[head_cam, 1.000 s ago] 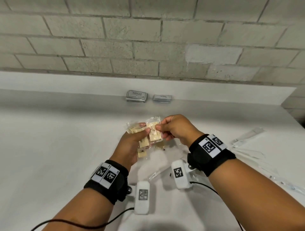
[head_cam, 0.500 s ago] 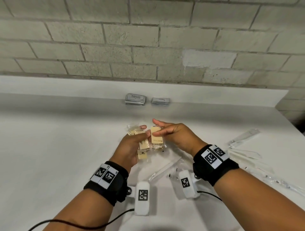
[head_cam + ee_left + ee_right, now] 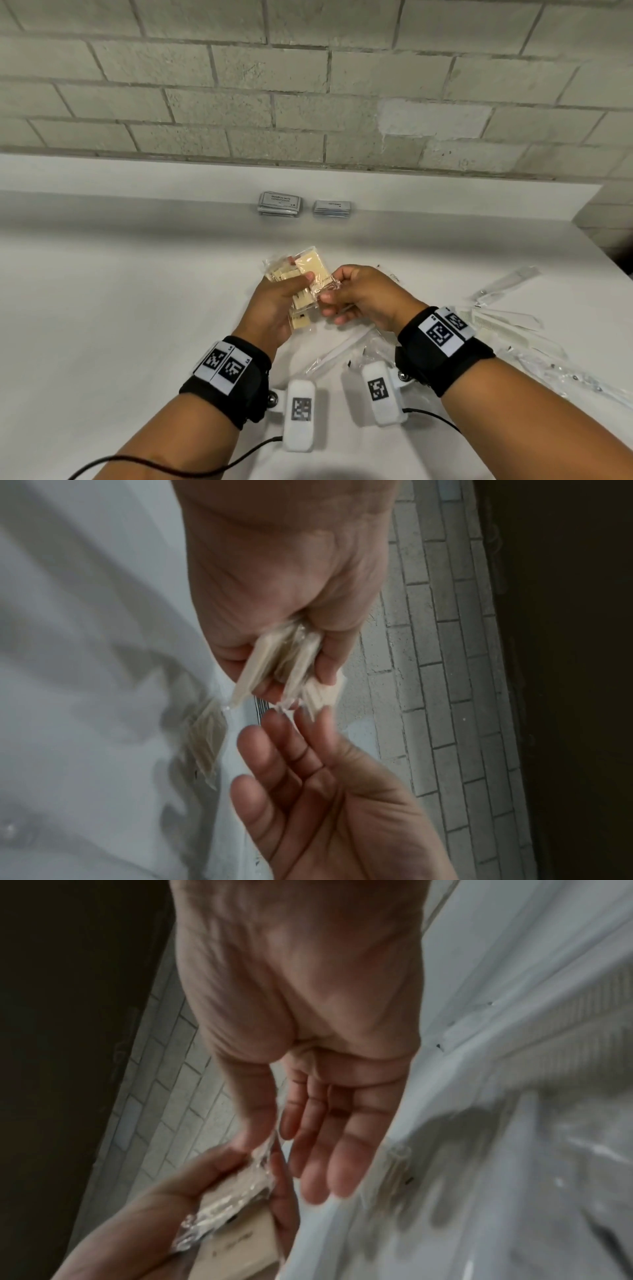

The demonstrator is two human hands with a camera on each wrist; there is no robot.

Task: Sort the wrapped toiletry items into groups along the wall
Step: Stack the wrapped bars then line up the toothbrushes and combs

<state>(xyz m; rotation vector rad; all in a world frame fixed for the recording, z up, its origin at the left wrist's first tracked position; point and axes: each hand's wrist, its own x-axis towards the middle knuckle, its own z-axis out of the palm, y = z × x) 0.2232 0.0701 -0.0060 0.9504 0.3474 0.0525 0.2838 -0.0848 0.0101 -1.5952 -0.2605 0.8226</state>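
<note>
My left hand (image 3: 291,291) grips a fanned bundle of several cream soap packets (image 3: 310,270) in clear wrap, held above the white counter (image 3: 120,308). My right hand (image 3: 342,284) pinches the clear wrapper edge of the top packet between thumb and forefinger, with the other fingers loose. In the left wrist view the soap packets (image 3: 274,664) stick out of my left hand (image 3: 291,588), and my right hand (image 3: 325,791) reaches up to them. The right wrist view shows my right hand (image 3: 308,1096) at the wrapper of the soap packets (image 3: 236,1191). Two stacks of grey sachets, a larger stack (image 3: 280,204) and a smaller stack (image 3: 332,208), lie against the wall.
Long clear-wrapped items (image 3: 503,284) lie scattered on the counter to the right, and another clear-wrapped item (image 3: 342,349) lies under my wrists. A brick wall (image 3: 308,102) rises behind the counter's raised back ledge. The counter's right edge (image 3: 616,260) is close.
Half a second ago my right fingers lay straight over the top packet; now thumb and forefinger pinch its wrapper edge. My left hand still holds the bundle in about the same place.
</note>
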